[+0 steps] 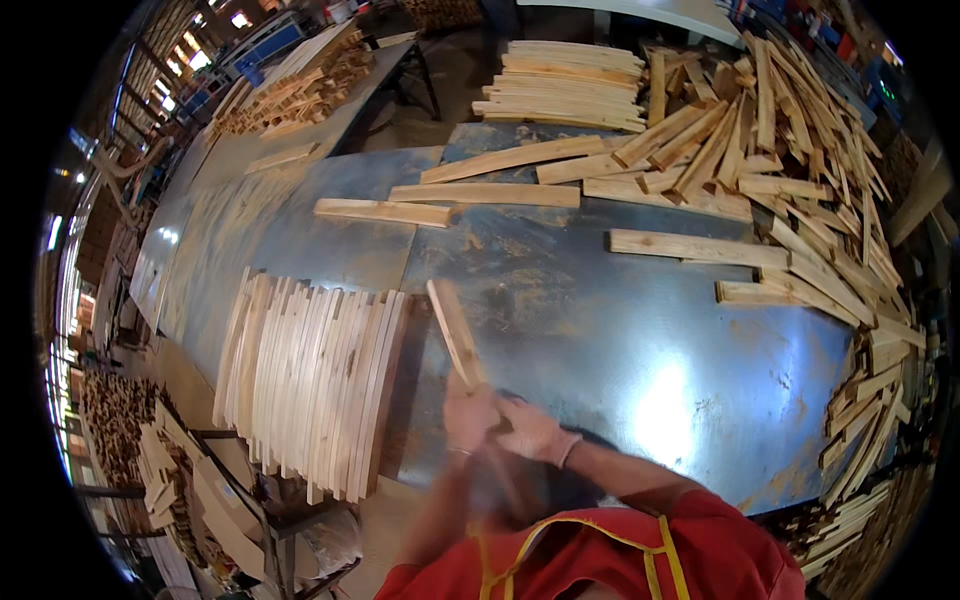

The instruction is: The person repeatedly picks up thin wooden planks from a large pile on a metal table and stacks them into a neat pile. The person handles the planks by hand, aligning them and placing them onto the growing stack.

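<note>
A pale wooden strip [455,325] slants across in front of me, one end over the metal tabletop and the other blurred close to my body. My left hand [468,412], in a light glove, is closed around its middle. Right beside it, my gloved right hand [532,432] is also closed on the strip, its fingers partly hidden and slightly smeared. To the left of my hands lies a neat stack of similar wooden strips [310,375], set side by side along the table's near edge.
A large jumbled pile of strips [720,150] covers the table's far right and runs down its right side. Behind it sits a tidy stack [560,80]. Several loose strips [485,194] lie mid-table. Another table [230,165] at the far left bears more wood.
</note>
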Demonstrator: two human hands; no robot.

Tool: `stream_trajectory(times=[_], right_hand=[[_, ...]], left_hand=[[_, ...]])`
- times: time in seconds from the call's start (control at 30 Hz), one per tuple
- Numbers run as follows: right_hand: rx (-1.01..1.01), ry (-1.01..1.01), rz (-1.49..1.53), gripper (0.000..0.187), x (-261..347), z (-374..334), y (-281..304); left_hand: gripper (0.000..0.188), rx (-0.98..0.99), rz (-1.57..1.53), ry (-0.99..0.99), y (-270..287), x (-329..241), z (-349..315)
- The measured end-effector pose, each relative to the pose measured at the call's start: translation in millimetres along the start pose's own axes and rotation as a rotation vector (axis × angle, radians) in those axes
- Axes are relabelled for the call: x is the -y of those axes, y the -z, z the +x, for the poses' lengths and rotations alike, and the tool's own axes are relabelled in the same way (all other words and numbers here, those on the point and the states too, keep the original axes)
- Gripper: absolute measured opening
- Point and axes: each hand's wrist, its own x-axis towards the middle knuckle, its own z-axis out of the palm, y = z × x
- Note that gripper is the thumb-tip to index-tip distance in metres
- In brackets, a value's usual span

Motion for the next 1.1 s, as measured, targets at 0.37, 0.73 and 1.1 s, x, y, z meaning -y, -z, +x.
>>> stream_trajectory(times=[0.37,0.73,1.1], right_hand=[[-0.435,-0.187,-0.391,0.052,-95.4,123.7,258.9],[-0.323,-0.315,-0.934,0.050,-29.4,386.8,317.8],[0.097,-0.380,-0.923,0.047,-5.3,497.1,276.6]], left_hand=[[0.052,-0.294,1.373,-0.660,184.7,63.9,16.8],[0.075,-0.200,0.960,-0.653,100.0,-116.7,343.4],[0.038,-0.162,1.097,-0.807,85.4,-117.6,429.6]])
